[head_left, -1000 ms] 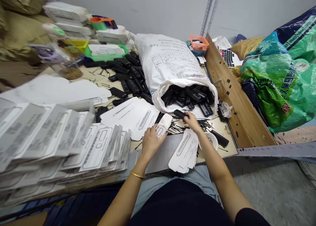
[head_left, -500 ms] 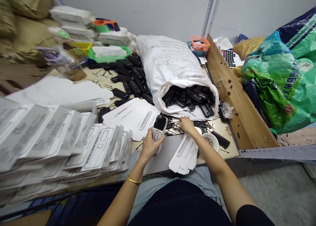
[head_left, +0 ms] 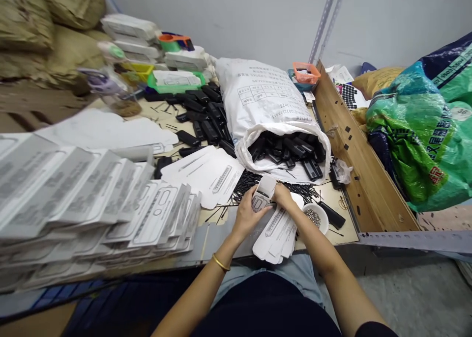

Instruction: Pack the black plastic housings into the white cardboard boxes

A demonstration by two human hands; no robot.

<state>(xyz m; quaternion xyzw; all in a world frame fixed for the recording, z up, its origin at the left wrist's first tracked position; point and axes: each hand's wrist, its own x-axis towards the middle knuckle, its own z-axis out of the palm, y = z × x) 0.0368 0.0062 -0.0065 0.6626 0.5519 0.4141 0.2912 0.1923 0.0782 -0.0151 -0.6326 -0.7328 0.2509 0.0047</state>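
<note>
A small white printed carton [head_left: 262, 193] stands over the table, tilted, with its upper end open and a flap sticking up. My left hand [head_left: 246, 216] is wrapped round its left side, thumb across the front. Against the carton's right edge, my right hand [head_left: 283, 196] has its fingers bent and closed; what they hold is hidden. Behind both hands lies a spread of thin black rods [head_left: 300, 189]. Printed card sheets [head_left: 275, 235] lie fanned out below my right wrist. To the right stands a white bowl [head_left: 325, 223] of small metal pieces, beside a black plastic case [head_left: 332, 215].
A white woven sack [head_left: 263, 94] lies with its mouth towards me, full of black cases [head_left: 295, 146]. Folded cartons [head_left: 84, 194] are stacked high on the left. A wooden board [head_left: 372, 180] edges the table's right side. More flat cartons [head_left: 204, 172] lie left of centre.
My left hand has moved right with the carton and tilted it. My right hand has come from the black rods to the carton's right edge. The view has shifted slightly.
</note>
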